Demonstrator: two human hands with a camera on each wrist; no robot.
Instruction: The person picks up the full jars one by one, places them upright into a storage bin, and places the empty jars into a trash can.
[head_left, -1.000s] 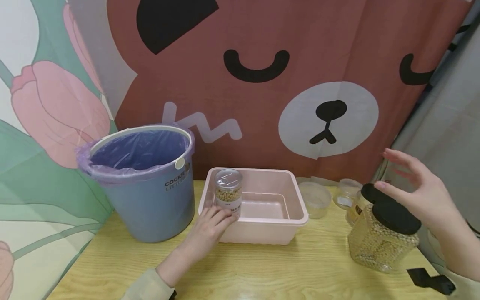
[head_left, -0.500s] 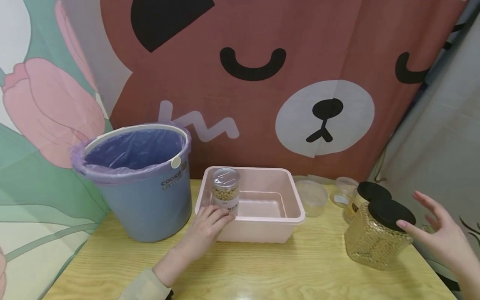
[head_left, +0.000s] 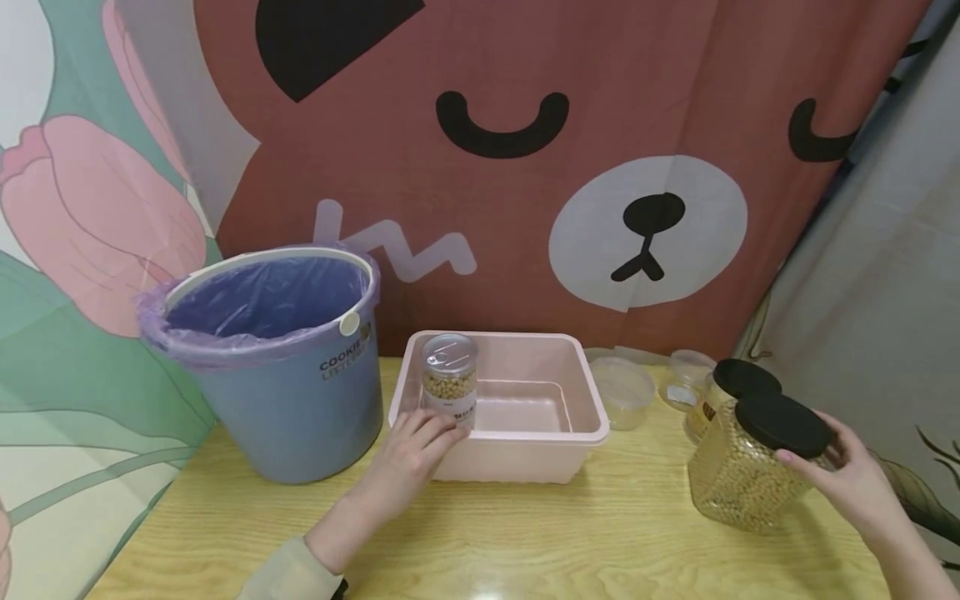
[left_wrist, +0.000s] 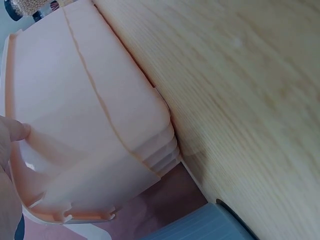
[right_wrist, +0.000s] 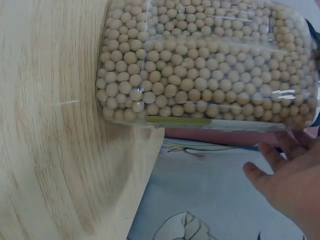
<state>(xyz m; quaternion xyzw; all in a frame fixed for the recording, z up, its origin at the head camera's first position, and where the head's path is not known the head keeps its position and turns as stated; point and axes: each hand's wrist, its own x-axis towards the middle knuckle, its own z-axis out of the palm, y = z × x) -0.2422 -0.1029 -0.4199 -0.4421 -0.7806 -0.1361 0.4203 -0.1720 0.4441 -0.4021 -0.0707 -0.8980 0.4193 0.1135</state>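
So the right hand (head_left: 855,483) has just swung in to the big bean jar (head_left: 742,479), off to the right of the pink basin (head_left: 513,460), meaning that jar's now within grasp. Fingers look apart, loosely around it below the lid (head_left: 783,425), not clamped afaict. Left hand (head_left: 411,454) still pinches the basin's front rim, by the can (head_left: 450,383) standing inside.

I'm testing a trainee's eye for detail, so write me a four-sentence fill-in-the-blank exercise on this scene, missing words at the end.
1. The ring-pull can stands inside a plastic basin coloured ____.
2. The basin's near rim is gripped by the person's ____ hand.
3. The bean-filled jar has a lid coloured ____.
4. The printing on the blue bucket begins with the word ____.

Missing words: pink; left; black; COOKIE.
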